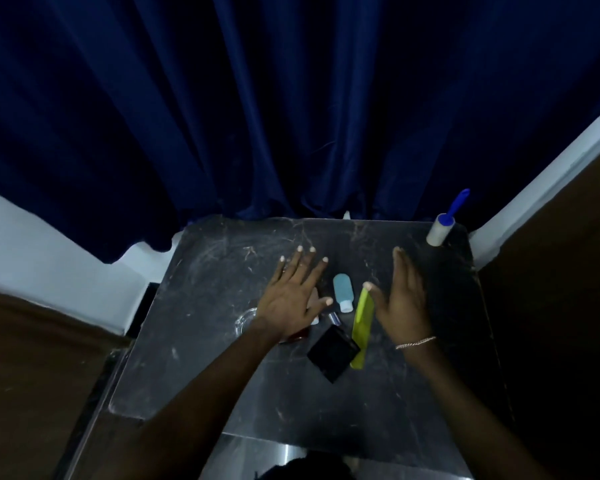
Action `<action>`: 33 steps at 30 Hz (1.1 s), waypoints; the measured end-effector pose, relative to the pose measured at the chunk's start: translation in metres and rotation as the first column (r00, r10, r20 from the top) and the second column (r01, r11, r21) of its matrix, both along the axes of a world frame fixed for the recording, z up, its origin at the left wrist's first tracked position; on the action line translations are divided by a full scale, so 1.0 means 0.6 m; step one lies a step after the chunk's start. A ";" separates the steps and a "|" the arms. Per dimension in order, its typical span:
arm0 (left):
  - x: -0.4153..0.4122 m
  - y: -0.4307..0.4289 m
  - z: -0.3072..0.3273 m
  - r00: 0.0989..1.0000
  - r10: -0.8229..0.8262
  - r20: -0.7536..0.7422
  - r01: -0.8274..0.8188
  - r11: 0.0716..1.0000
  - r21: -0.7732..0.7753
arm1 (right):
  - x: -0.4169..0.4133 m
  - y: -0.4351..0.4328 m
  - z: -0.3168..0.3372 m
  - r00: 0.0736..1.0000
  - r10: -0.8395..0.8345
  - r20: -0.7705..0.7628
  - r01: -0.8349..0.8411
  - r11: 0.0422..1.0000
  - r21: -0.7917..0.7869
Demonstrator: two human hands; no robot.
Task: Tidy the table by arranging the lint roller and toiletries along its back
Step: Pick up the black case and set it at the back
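Note:
A lint roller (441, 230) with a blue handle stands at the back right corner of the dark marble table (201, 306). In the middle lie a small light-blue bottle (343, 292), a yellow-green comb (362, 329), a black square case (333, 351) and a small silver-capped item (334, 318). My left hand (293, 296) hovers flat with fingers spread over the left of this group, covering a pale item and a dark red one. My right hand (404, 296) is held open on edge just right of the comb. Neither hand holds anything.
A clear glass dish (245, 322) sits left of my left wrist. A dark blue curtain (291, 116) hangs right behind the table's back edge. White wall trim (551, 174) runs along the right, and a brown floor lies on both sides.

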State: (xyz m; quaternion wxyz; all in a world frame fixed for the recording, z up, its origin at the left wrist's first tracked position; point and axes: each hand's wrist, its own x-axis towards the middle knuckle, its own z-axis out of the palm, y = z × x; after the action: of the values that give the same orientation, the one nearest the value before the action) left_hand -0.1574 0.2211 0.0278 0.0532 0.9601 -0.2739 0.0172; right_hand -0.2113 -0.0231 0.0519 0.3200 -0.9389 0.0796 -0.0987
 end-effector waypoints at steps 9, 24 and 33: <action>-0.120 -0.023 -0.055 0.949 0.079 -0.304 -0.111 0.990 -0.088 | -0.096 0.074 -0.082 0.836 -0.106 -0.539 0.268 0.935 0.232; -0.128 -0.037 -0.092 0.687 0.164 -0.708 -0.416 0.887 -0.198 | -0.125 0.126 -0.154 0.688 -0.027 -0.725 0.629 0.520 0.578; -0.080 0.055 -0.056 0.678 0.030 -0.735 -0.446 0.811 -0.378 | -0.103 0.184 -0.103 0.842 -0.099 -0.530 0.407 0.761 0.505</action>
State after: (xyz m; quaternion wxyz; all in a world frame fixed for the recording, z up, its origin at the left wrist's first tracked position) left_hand -0.2052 0.2541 -0.0056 0.4121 0.8678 -0.0838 -0.2649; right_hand -0.2733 0.0875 -0.0098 0.5536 -0.7625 0.3125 0.1199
